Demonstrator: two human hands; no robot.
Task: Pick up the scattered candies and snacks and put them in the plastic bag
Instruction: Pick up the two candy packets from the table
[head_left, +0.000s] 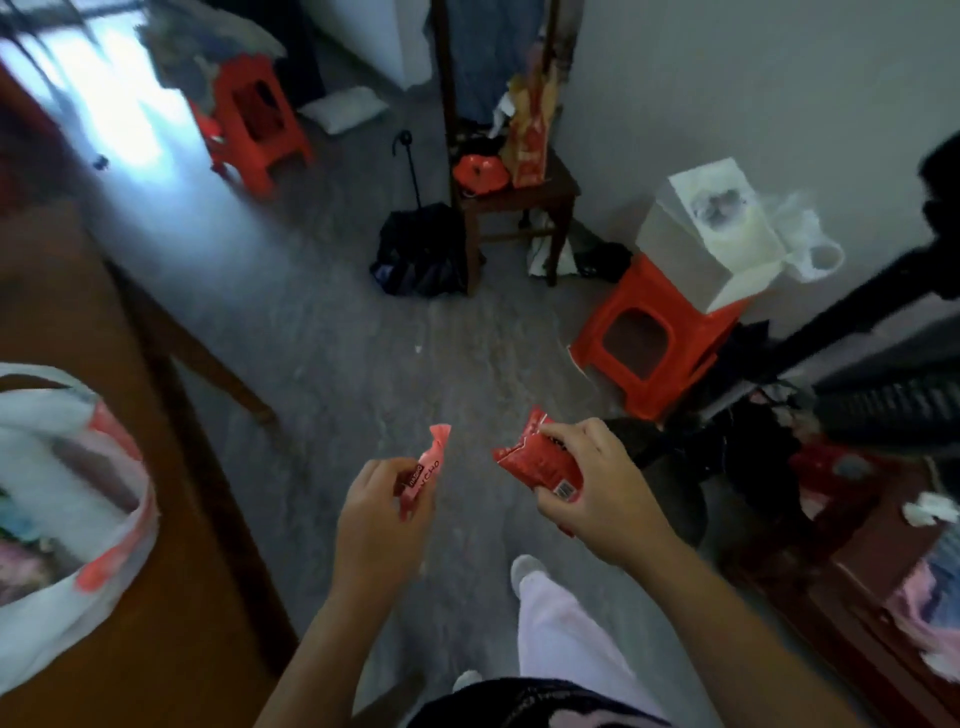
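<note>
My left hand (382, 512) grips a small pink candy wrapper (427, 470) with its twisted end sticking up. My right hand (597, 486) is closed around a red snack packet (535, 460) with a barcode on its lower end. Both hands hover over the grey floor, a little apart. At the left edge, a white plastic bag (57, 525) with red print stands open on the brown wooden table (171, 597); colourful items show inside it.
A red plastic stool (654, 338) carrying a white box stands ahead on the right. A dark wooden chair (514, 197) with red packaging and a black bag (421, 252) are farther ahead. Another red stool (254, 119) is at the back left. A dark tripod leg (841, 312) crosses the right.
</note>
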